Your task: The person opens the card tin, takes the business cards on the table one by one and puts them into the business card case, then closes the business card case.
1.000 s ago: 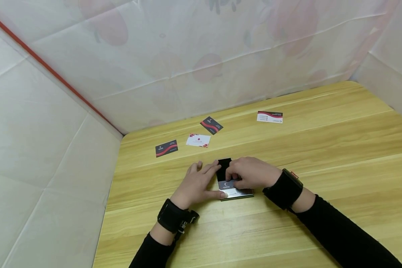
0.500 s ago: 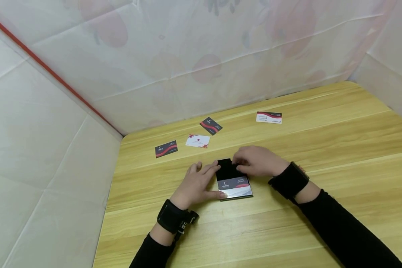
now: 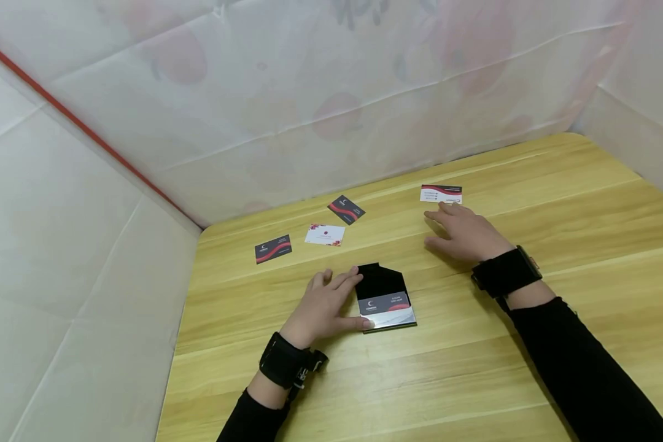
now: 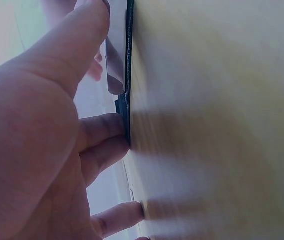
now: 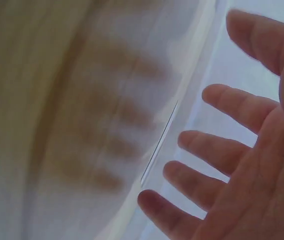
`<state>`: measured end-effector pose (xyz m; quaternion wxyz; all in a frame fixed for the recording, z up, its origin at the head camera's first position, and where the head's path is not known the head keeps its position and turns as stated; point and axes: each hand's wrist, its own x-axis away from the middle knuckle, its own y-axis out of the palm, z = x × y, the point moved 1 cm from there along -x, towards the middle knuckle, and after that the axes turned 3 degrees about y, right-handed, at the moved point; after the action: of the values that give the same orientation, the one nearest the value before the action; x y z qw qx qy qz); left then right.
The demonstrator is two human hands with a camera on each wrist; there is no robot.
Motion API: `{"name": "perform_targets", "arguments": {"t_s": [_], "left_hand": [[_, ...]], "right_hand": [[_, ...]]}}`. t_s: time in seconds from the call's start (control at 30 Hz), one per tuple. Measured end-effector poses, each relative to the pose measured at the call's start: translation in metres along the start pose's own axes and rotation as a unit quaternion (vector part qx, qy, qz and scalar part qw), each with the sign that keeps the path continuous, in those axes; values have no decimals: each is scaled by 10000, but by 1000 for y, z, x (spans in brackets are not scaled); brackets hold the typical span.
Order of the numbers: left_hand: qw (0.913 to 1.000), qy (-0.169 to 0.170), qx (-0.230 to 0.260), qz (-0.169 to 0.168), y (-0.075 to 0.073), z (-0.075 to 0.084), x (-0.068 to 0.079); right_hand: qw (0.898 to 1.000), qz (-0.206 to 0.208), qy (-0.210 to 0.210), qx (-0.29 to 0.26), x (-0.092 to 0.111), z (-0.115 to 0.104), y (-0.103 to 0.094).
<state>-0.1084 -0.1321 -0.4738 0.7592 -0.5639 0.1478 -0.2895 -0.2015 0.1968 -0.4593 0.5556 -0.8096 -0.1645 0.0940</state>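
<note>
In the head view a black and silver business card case (image 3: 383,276) lies unfolded on the table, with a dark grey business card (image 3: 383,303) in its silver pocket. My left hand (image 3: 319,312) steadies its left side, thumb pressing the silver front and fingertips touching the black flap's edge. The left wrist view shows the case edge-on (image 4: 117,50) under the thumb. My right hand (image 3: 469,233) hovers with spread fingers and holds nothing. Its fingertips are just at the near edge of a white business card with a dark and red band (image 3: 441,191); the right wrist view shows a thin card edge (image 5: 159,144).
Two dark business cards (image 3: 273,249) with red stripes and a white floral card (image 3: 325,234) lie scattered behind the case. A pale fabric wall (image 3: 287,147) rises along the table's back edge, another (image 3: 77,294) along its left.
My right hand has left the card in the case and moved right and away toward the far white card, its fingers spreading. The left hand stays on the case.
</note>
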Motion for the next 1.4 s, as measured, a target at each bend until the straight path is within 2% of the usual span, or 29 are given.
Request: {"name": "perform_targets", "arguments": {"t_s": [0.43, 0.7, 1.03, 1.27, 1.4], "left_hand": [[10000, -25, 13, 3, -1, 0, 7], [10000, -20, 43, 77, -2, 1, 10], [10000, -9, 1, 61, -2, -1, 9], [10000, -22, -26, 66, -2, -3, 11], [10000, -34, 1, 82, -2, -3, 11]], "right_hand": [[9982, -467, 232, 282, -4, 18, -2], [9977, -410, 365, 396, -1, 5, -4], [9981, -401, 88, 451, -2, -11, 1], [9989, -429, -145, 104, -2, -21, 2], [9987, -387, -296, 156, -3, -25, 2]]}}
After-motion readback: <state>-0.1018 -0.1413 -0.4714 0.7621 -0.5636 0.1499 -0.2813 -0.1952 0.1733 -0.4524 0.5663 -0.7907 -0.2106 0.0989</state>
